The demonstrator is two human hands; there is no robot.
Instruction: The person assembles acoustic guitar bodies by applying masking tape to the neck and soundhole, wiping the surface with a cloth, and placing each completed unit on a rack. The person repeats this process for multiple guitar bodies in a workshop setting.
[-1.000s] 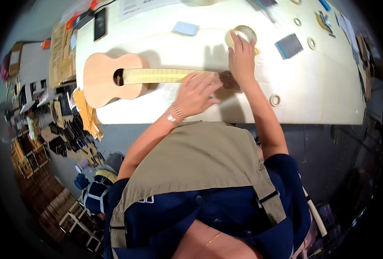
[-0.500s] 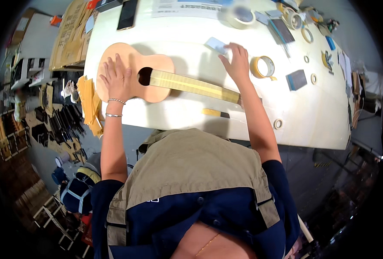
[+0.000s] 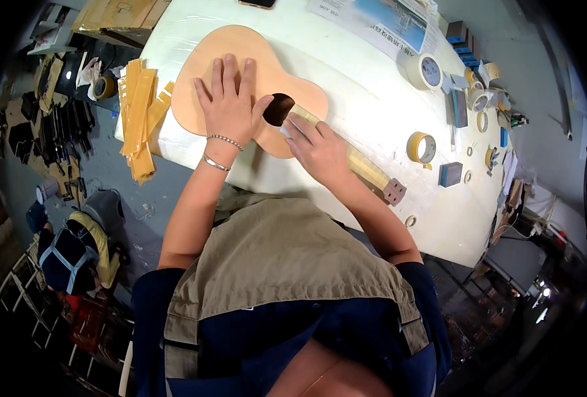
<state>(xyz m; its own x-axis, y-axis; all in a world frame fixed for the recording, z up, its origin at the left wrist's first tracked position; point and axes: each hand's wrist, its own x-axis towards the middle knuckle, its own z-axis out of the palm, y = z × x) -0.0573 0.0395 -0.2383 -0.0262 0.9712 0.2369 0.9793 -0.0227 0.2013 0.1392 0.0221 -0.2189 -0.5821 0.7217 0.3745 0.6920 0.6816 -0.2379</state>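
Observation:
An unfinished ukulele [image 3: 214,46] of pale bare wood lies face up on the table, its body at the left and its neck slanting toward the lower right. Yellowish tape covers its fretboard [image 3: 371,171]; the headstock [image 3: 394,191] is bare. My left hand [image 3: 230,102] rests flat on the body with fingers spread, the thumb by the sound hole [image 3: 279,109]. Over the fretboard's end, close to the sound hole, my right hand [image 3: 320,152] presses a small pale sheet [image 3: 285,132] under its fingers. Most of that sheet is hidden.
Yellow strips [image 3: 138,122] hang over the table's left edge, near a cardboard box [image 3: 118,20]. At the right lie a yellow tape roll [image 3: 421,147], a white tape roll [image 3: 424,71], a dark sanding block [image 3: 451,175] and a small ring [image 3: 410,221]. Another person [image 3: 75,255] is at the lower left.
My right hand has come left and nearer, from beside the pale sheet to the fretboard, with the sheet now under its fingers. My left hand stays on the body. The view has turned.

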